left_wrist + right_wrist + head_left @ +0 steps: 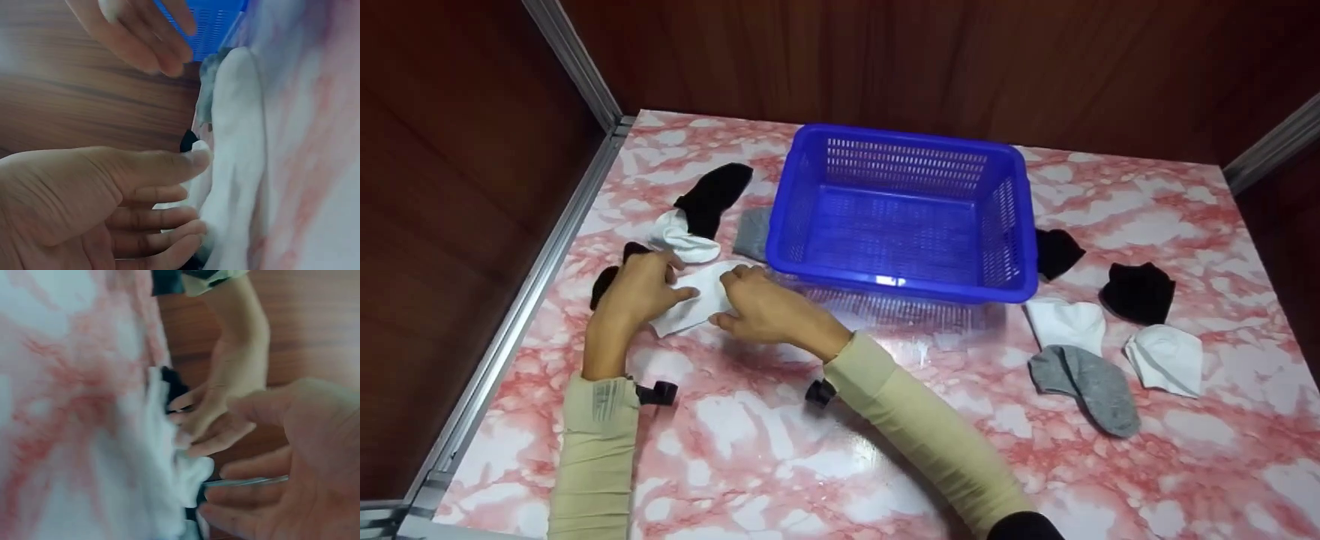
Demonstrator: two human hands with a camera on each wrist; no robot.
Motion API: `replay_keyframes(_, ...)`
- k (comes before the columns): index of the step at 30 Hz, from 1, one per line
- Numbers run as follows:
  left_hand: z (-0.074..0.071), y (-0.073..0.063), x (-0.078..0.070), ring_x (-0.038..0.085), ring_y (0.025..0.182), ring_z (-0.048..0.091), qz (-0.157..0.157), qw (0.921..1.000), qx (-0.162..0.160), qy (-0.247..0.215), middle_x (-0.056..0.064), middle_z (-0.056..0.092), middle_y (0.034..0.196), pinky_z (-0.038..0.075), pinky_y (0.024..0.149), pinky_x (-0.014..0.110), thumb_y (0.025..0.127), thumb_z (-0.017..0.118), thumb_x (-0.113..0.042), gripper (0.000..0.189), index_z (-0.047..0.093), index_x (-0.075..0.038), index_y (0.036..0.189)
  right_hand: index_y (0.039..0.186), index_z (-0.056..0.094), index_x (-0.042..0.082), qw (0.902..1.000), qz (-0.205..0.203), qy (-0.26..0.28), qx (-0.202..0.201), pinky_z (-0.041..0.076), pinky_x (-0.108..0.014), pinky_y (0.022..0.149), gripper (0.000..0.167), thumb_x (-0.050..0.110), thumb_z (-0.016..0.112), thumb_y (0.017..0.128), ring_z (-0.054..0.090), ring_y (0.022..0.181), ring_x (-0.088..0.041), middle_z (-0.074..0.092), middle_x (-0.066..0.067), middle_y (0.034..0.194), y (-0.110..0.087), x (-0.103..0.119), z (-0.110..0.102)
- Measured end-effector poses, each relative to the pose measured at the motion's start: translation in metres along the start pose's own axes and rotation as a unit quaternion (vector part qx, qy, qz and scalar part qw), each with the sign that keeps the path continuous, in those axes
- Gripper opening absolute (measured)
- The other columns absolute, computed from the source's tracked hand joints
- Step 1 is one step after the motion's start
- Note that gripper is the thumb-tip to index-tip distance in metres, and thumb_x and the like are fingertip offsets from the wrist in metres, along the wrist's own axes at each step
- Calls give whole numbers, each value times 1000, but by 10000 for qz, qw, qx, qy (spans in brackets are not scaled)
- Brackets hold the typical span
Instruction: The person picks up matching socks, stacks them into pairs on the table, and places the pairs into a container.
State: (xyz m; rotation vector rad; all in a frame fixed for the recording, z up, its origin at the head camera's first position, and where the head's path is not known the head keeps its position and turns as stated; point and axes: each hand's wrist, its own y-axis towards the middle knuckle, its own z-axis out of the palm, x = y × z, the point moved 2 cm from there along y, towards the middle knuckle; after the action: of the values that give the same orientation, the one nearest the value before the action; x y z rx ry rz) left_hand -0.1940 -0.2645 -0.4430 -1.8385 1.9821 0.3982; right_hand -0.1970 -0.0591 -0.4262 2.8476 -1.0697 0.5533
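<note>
A white sock [696, 298] lies flat on the marbled tabletop between the two hands. At its left end is my left hand [639, 291], thumb and fingers apart and reaching toward the fabric. Over the right end hovers my right hand [761, 306], fingers bent slightly with a gap to the thumb. In the left wrist view the sock [239, 112] stretches past the loosely extended left fingers [163, 216]. The right wrist view shows the right fingers [247, 495] spread, nothing between them. Just behind lies another white sock [686, 238], crumpled against a black sock [716, 196].
A blue plastic basket [900, 291] stands at the back centre, a grey sock [751, 234] partly hidden by its left side. Right of it lie black socks [1140, 292], white socks [1166, 360] and a grey sock [1087, 386]. Wooden panels [900, 60] enclose the table.
</note>
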Motion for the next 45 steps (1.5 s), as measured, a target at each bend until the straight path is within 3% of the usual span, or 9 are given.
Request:
replay_keyframes(4,3,-7,-5,39,82,68,-207,9991,-261,271,22,69,92,54,73,56,87,84,-25,45,71,6,117,140,55,-3,9982,480,274,-247,56,-41,106,54,35,65,103,65,121,-30,63,-20,134,10,-10,15)
replay_keyframes(11,11,-14,-8,33,60,54,-483,9912,-789,950,20,61,74,44,51,49,78,92,-38,52,50,-8,69,138,53,-1,9919,824,931,-270,60,-33,96,48,28,65,103,68,103,-22,65,-13,121,17,-27,27)
replay_keyframes(15,15,-15,-7,29,61,53,-582,9922,-571,947,16,60,72,42,51,43,81,89,-42,51,55,-6,69,129,57,0,9858,926,1383,-221,60,-27,79,37,16,69,98,62,85,-16,63,-8,108,18,-32,29)
replay_keyframes(18,19,-13,-9,34,72,64,-540,9964,-183,629,18,67,82,50,60,49,88,83,-35,39,68,0,86,119,63,1,9817,1000,1612,-182,57,-25,72,25,8,70,96,57,80,-13,62,-7,103,18,-34,31)
replay_keyframes(22,24,-9,-14,36,85,69,-291,9989,236,276,17,72,92,54,73,52,95,74,-23,27,74,0,109,110,70,4,9824,1008,1556,-224,53,-23,72,13,5,66,97,54,81,-11,66,-6,101,17,-36,33)
replay_keyframes(27,26,-3,-24,27,75,62,251,9988,310,278,10,66,80,50,69,44,95,69,-17,19,76,-1,103,92,69,7,9845,1017,1369,-416,46,-25,62,7,3,63,92,52,73,-12,61,-1,86,7,-38,29)
replay_keyframes(32,23,-3,-36,23,76,68,622,9973,360,127,13,76,87,55,71,43,95,70,-14,22,76,2,108,86,65,9,9878,919,1145,-528,45,-29,58,5,5,65,89,49,69,-14,54,3,78,-10,-40,22)
replay_keyframes(37,23,-10,-53,15,66,59,914,9946,489,-20,7,72,77,48,63,32,94,71,-13,16,77,0,101,97,64,10,9902,844,1028,-420,53,-30,61,8,7,68,90,58,72,-16,63,0,84,-33,-38,17)
replay_keyframes(45,31,-15,-83,12,70,58,1371,9880,696,-152,2,69,77,48,66,31,92,72,-13,13,77,-4,101,128,58,7,9890,897,1165,-178,53,-25,52,42,8,72,88,62,67,-17,66,-4,89,-75,-41,8)
